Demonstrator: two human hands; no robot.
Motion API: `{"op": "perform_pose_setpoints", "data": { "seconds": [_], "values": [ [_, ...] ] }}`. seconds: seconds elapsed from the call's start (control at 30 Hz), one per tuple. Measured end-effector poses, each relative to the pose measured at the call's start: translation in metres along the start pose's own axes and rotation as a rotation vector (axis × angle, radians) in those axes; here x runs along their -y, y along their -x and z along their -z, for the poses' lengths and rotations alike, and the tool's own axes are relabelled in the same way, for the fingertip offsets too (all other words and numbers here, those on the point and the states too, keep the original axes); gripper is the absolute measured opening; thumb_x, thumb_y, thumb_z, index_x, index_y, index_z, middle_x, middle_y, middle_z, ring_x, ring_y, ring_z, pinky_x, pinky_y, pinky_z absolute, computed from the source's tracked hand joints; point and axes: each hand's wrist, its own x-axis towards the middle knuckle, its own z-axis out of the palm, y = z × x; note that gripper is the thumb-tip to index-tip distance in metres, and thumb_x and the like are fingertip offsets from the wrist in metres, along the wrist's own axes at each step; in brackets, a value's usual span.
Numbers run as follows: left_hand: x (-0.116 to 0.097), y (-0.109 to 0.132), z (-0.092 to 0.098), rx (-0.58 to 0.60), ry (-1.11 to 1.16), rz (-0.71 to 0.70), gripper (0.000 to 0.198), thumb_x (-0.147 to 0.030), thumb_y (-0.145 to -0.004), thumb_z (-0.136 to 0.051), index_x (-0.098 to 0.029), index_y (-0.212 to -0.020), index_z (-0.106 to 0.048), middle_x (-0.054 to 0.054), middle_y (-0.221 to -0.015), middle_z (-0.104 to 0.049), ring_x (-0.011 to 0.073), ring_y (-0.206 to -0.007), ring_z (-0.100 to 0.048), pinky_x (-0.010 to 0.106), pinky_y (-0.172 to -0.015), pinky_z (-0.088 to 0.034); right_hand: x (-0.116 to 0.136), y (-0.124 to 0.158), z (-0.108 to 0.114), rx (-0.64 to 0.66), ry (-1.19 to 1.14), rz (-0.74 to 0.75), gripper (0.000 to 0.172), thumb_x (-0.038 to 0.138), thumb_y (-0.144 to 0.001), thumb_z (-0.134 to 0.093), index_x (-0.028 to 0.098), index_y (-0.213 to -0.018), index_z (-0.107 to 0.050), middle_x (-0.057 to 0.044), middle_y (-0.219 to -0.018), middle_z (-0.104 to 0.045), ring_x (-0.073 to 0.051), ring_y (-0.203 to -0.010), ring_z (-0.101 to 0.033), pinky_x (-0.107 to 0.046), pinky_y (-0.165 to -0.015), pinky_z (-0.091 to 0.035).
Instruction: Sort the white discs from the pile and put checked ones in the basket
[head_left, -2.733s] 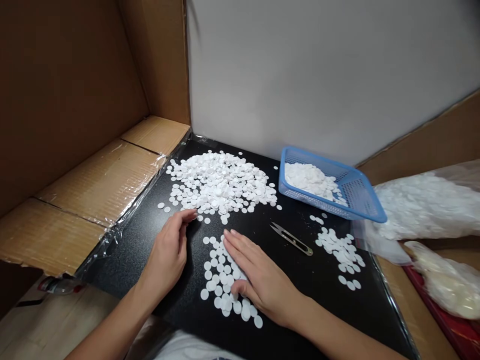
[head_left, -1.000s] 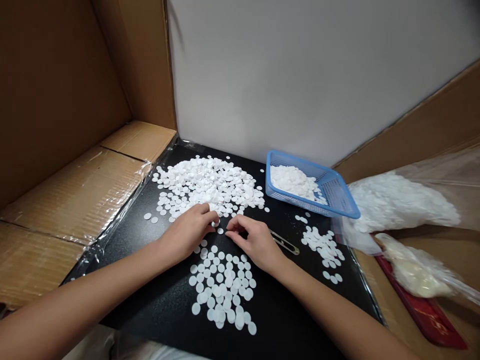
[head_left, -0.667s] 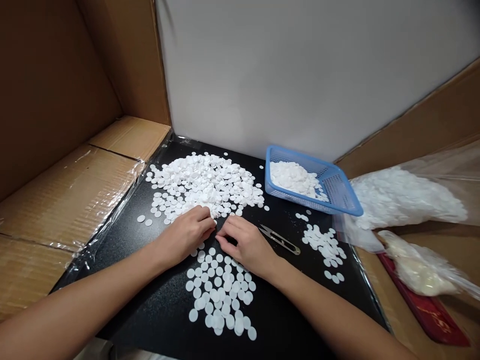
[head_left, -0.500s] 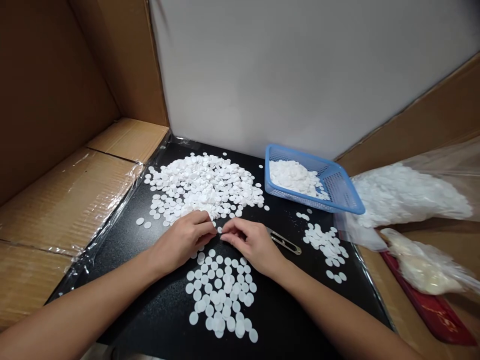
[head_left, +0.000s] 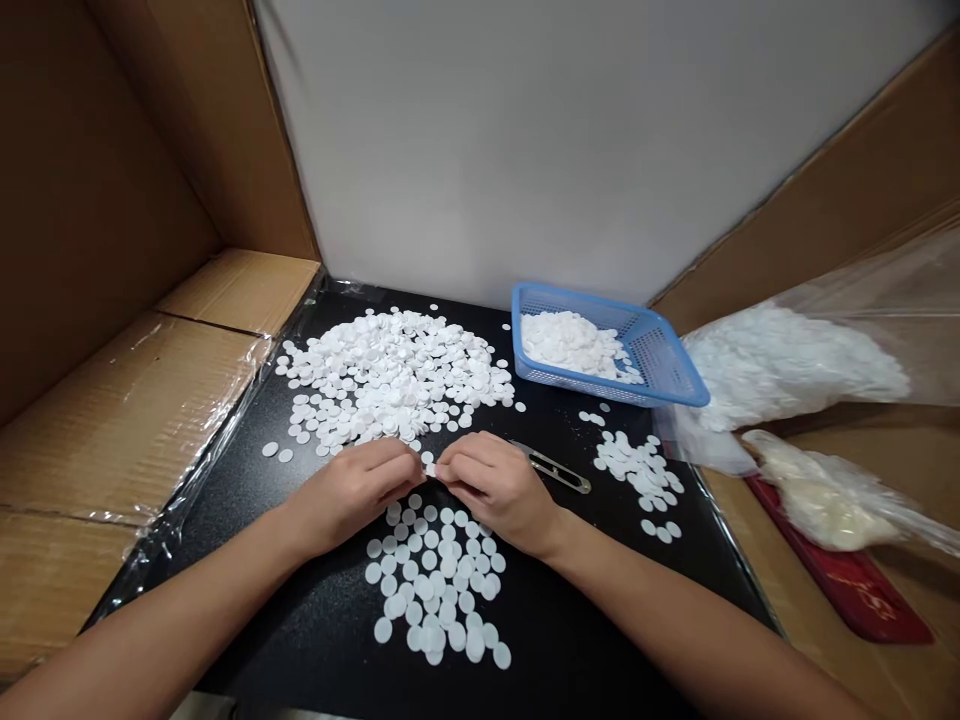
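Observation:
My left hand (head_left: 360, 495) and my right hand (head_left: 501, 490) meet fingertip to fingertip above the black tabletop, both closed in a pinch. A small round white disc (head_left: 430, 469) shows between the fingertips, partly covered by them. Just beyond my hands lies a large heap of similar white discs (head_left: 397, 370). Nearer to me, a looser spread of discs (head_left: 439, 590) lies mostly one layer deep, some overlapping. Beside my right hand rests a slim metal tool with a slotted handle (head_left: 561, 472), its other end partly hidden by the hand.
A blue plastic basket (head_left: 679, 390) with white discs stands at the back right against the pale wall. A smaller disc group (head_left: 641, 470) lies before it. Further right are clear bags (head_left: 795, 365) and a red flat item (head_left: 862, 600). Cardboard (head_left: 135, 420) borders the left.
My fingertips have drawn closer together, and my right hand's fingers have closed into a pinch at the disc. The whole view has shifted slightly; the piles look the same.

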Motion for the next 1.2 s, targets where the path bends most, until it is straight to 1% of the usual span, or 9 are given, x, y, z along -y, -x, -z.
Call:
{"op": "perform_pose_setpoints", "data": {
  "seconds": [0.2, 0.3, 0.43, 0.57, 0.7, 0.8, 0.9, 1.07, 1.2],
  "values": [
    [0.003, -0.001, 0.007, 0.165, -0.145, -0.006, 0.025, -0.016, -0.103, -0.038, -0.019, -0.088, -0.058, 0.002, -0.076, -0.062, 0.0145, -0.068, -0.057, 0.026, -0.061, -0.045, -0.004, 0.003, 0.001, 0.038, -0.034, -0.034, 0.025, 0.009, -0.096, -0.05, 0.02, -0.075, -0.058, -0.007, -0.083, -0.07, -0.017, -0.076, -0.062, -0.031, -0.068, -0.05],
    [0.003, -0.003, 0.01, 0.168, -0.044, 0.083, 0.02, -0.021, -0.103, -0.042, -0.019, -0.092, -0.06, 0.002, -0.079, -0.063, 0.014, -0.069, -0.059, 0.025, -0.062, -0.046, -0.003, 0.0, 0.002, 0.017, -0.219, -0.209, 0.02, 0.01, -0.093, -0.054, 0.02, -0.077, -0.06, -0.008, -0.091, -0.071, -0.018, -0.084, -0.067, -0.031, -0.074, -0.055],
    [0.006, -0.003, 0.009, 0.092, 0.078, 0.281, 0.012, -0.021, -0.099, -0.052, -0.021, -0.092, -0.061, 0.0, -0.083, -0.065, 0.014, -0.075, -0.062, 0.025, -0.067, -0.048, -0.001, -0.008, 0.018, 0.0, -0.288, -0.45, 0.015, 0.017, -0.09, -0.06, 0.021, -0.075, -0.06, -0.003, -0.082, -0.071, -0.018, -0.076, -0.068, -0.03, -0.07, -0.054],
    [0.01, -0.001, 0.006, 0.007, 0.059, 0.422, 0.01, -0.016, -0.096, -0.053, -0.021, -0.09, -0.06, 0.001, -0.084, -0.064, 0.0155, -0.077, -0.06, 0.027, -0.069, -0.047, -0.013, 0.006, 0.06, 0.078, -0.05, -0.598, 0.01, 0.027, -0.09, -0.058, 0.022, -0.085, -0.064, -0.001, -0.079, -0.071, -0.018, -0.069, -0.066, -0.029, -0.063, -0.05],
    [0.011, -0.002, 0.005, -0.018, 0.045, 0.444, 0.014, -0.01, -0.095, -0.052, -0.021, -0.088, -0.059, 0.001, -0.085, -0.063, 0.017, -0.082, -0.058, 0.029, -0.072, -0.045, -0.042, 0.055, 0.101, 0.055, 0.286, -0.67, 0.026, 0.039, -0.093, -0.05, 0.023, -0.082, -0.067, -0.005, -0.078, -0.071, -0.02, -0.063, -0.063, -0.033, -0.06, -0.047],
    [0.008, -0.002, 0.002, 0.015, 0.051, 0.451, 0.012, -0.011, -0.093, -0.058, -0.021, -0.087, -0.061, 0.0, -0.085, -0.062, 0.0182, -0.084, -0.057, 0.03, -0.073, -0.044, -0.051, 0.081, 0.114, -0.023, 0.493, -0.607, 0.04, 0.05, -0.094, -0.048, 0.023, -0.071, -0.065, -0.008, -0.075, -0.065, -0.024, -0.066, -0.06, -0.038, -0.064, -0.047],
    [0.005, -0.004, -0.003, 0.079, 0.04, 0.49, 0.007, -0.018, -0.089, -0.068, -0.021, -0.085, -0.062, 0.001, -0.087, -0.061, 0.0213, -0.087, -0.055, 0.033, -0.074, -0.042, -0.037, 0.072, 0.104, -0.019, 0.406, -0.6, 0.033, 0.042, -0.097, -0.048, 0.023, -0.074, -0.062, -0.006, -0.075, -0.064, -0.023, -0.07, -0.061, -0.037, -0.067, -0.047],
    [0.0, -0.007, -0.004, 0.134, 0.049, 0.53, 0.01, -0.013, -0.088, -0.064, -0.02, -0.081, -0.06, 0.004, -0.089, -0.06, 0.023, -0.088, -0.053, 0.035, -0.075, -0.041, -0.003, 0.013, 0.051, 0.189, -0.042, -0.521, 0.014, 0.019, -0.096, -0.054, 0.022, -0.096, -0.067, -0.006, -0.097, -0.067, -0.02, -0.087, -0.066, -0.032, -0.076, -0.051],
    [-0.006, -0.006, 0.002, 0.181, 0.118, 0.476, 0.012, -0.009, -0.089, -0.059, -0.02, -0.082, -0.059, 0.0, -0.085, -0.061, 0.0177, -0.081, -0.057, 0.03, -0.073, -0.043, -0.001, -0.024, 0.011, 0.323, -0.085, -0.554, 0.006, 0.015, -0.087, -0.069, 0.02, -0.085, -0.067, -0.003, -0.088, -0.064, -0.017, -0.08, -0.062, -0.029, -0.071, -0.048]
  ]
}}
